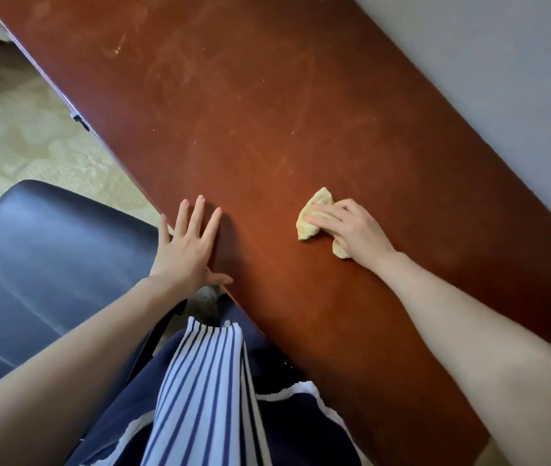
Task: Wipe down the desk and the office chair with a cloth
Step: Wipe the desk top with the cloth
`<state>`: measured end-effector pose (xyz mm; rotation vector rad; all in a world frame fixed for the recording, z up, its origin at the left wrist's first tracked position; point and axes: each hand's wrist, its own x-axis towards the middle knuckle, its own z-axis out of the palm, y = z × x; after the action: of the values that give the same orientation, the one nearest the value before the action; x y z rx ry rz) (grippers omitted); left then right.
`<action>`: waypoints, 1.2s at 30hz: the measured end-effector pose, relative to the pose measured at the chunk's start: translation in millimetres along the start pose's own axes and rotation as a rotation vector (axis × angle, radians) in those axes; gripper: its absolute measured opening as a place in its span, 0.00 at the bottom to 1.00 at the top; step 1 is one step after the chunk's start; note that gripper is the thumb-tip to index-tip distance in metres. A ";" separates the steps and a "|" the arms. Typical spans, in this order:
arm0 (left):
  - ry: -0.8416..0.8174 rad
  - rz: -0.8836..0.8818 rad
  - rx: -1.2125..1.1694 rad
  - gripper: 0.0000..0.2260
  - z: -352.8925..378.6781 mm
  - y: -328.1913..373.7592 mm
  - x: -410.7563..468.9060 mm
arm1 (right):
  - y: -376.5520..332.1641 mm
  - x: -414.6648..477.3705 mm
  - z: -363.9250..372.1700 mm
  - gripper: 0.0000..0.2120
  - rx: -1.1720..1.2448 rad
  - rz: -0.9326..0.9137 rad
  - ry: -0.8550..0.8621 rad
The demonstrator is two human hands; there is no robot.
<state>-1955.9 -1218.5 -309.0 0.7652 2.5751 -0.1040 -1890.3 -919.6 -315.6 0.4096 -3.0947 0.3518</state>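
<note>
right hand [354, 230] grips crumpled yellow cloth [306, 230] on desk [267, 112] | left hand [185, 247] flat, fingers spread, on desk edge | chair [49, 264] just left of it

cloth [314, 213] on desk [267, 112] under right hand [354, 227], left hand [186, 243] at desk's near edge, chair [49, 264] left of desk

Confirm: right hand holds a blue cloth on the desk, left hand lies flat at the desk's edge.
Not blue: the head view shows a pale yellow cloth. The right hand holds it on the desk; the left hand lies flat at the edge.
</note>
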 end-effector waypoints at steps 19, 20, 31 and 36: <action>-0.064 0.205 0.152 0.55 -3.9 -29.4 7.0 | -145.7 34.0 46.2 0.17 0.216 0.439 0.087; -0.064 0.218 0.165 0.55 -3.9 -34.4 6.0 | -156.2 24.5 48.1 0.17 0.204 0.389 0.106; -0.056 0.360 0.206 0.53 -4.0 -42.3 4.0 | -161.2 -105.8 44.9 0.33 0.138 0.369 0.081; -0.036 0.397 0.228 0.51 -2.0 -39.1 3.9 | -110.1 -100.2 22.9 0.24 0.121 0.522 0.049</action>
<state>-1980.4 -1249.2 -311.1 1.3288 2.3510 -0.2863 -1764.5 -1002.5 -316.6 -0.4147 -3.0930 0.5385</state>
